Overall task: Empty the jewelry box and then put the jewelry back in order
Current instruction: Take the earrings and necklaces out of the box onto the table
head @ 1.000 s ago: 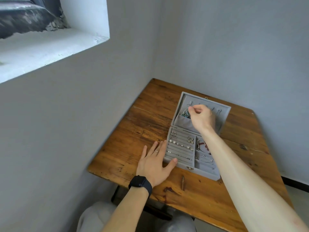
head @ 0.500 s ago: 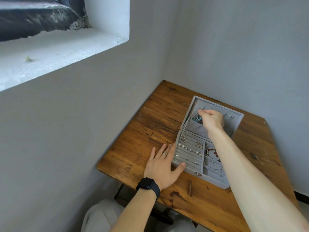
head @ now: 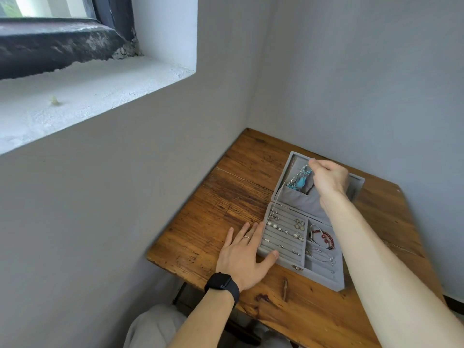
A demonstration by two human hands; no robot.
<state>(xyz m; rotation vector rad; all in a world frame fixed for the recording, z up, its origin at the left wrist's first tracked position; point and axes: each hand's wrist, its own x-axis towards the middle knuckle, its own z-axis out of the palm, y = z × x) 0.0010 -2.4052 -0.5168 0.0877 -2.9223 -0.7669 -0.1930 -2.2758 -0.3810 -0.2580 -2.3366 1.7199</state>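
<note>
Jewelry box (head: 303, 203): grey, lid open, lower right of frame, on wooden desk (head: 226, 209) in the wall corner. Right hand (head: 327, 178) over the lid, fingers curled, pinching the top of a turquoise necklace (head: 300, 182); necklace's lower part sits in the lid pocket. Left hand (head: 244, 257) flat on desk, fingers straight, thumb touching the box's near left corner. Tray holds earrings (head: 272, 224) and a red bracelet (head: 324, 236).

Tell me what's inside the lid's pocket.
A tangle of chains with turquoise stones, which the right hand pinches. The pocket hides their lower ends; the hand covers its right side.
</note>
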